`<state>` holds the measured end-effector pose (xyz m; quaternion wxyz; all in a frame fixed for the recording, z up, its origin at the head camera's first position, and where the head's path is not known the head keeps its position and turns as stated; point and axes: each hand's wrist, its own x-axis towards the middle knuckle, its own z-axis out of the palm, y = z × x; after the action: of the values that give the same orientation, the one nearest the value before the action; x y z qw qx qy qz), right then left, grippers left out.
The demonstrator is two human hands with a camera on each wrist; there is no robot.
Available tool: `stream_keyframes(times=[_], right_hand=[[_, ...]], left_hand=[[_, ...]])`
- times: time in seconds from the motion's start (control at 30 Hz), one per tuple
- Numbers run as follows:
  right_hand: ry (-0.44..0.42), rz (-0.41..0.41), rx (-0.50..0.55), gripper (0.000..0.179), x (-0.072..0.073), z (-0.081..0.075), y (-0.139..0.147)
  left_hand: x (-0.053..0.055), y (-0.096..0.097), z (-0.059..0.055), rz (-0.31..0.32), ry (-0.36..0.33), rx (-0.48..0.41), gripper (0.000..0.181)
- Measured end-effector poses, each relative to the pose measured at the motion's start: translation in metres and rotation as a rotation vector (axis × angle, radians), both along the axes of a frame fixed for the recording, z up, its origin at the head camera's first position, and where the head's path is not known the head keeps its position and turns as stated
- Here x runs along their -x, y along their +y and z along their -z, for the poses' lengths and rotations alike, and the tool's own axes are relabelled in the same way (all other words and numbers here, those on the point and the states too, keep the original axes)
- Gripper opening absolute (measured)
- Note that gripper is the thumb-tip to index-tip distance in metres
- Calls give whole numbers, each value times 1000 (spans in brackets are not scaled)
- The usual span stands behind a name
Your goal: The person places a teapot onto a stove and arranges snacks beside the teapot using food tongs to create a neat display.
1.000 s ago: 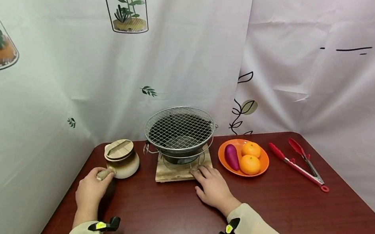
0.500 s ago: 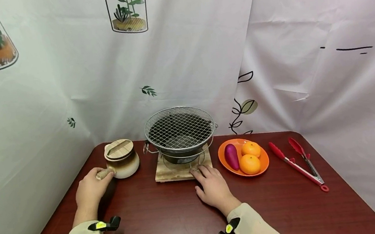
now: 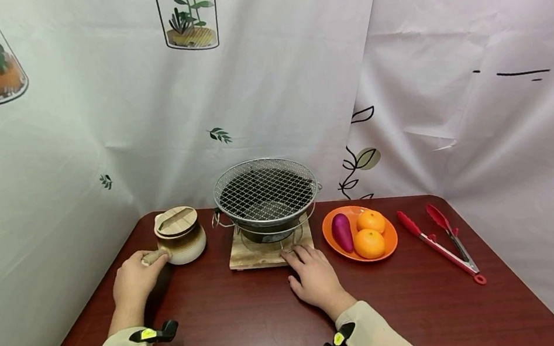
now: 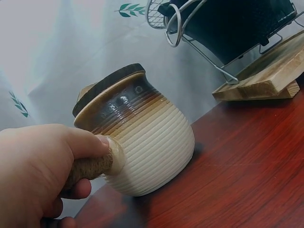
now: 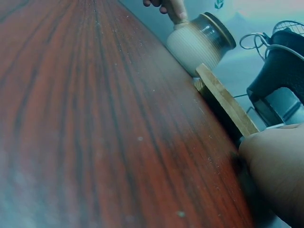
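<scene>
At the left of the table, my left hand [image 3: 137, 280] grips the wrapped handle [image 4: 90, 167] of a ribbed ceramic pot [image 4: 149, 142]. The pot is cream below and brown above, and stands upright with a wooden lid [image 3: 176, 220] on top. My right hand [image 3: 314, 277] rests its fingers on the front edge of a wooden board [image 3: 253, 254]; its thumb is apart from the other fingers. On that board stands a dark tabletop grill [image 3: 266, 230] in a wire frame, topped by a round wire mesh [image 3: 266, 189]. In the right wrist view the fingertips are hidden.
Right of the grill, an orange plate [image 3: 331, 242] bears a purple eggplant [image 3: 341, 233] and two oranges [image 3: 369, 243]. Red-handled tongs [image 3: 448, 254] lie spread at the far right of the brown table [image 3: 235, 332]. Printed cloth [image 3: 277, 96] hangs behind and along the sides.
</scene>
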<state>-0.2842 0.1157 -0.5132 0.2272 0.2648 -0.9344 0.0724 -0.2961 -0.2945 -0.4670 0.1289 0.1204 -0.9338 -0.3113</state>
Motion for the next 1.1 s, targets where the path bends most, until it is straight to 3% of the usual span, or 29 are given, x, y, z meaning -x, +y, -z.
stream_keyframes(times=[1.1], right_hand=[[-11, -3, 7, 54, -2, -3, 0]], left_hand=[[-3, 7, 5, -57, 160, -69, 48]])
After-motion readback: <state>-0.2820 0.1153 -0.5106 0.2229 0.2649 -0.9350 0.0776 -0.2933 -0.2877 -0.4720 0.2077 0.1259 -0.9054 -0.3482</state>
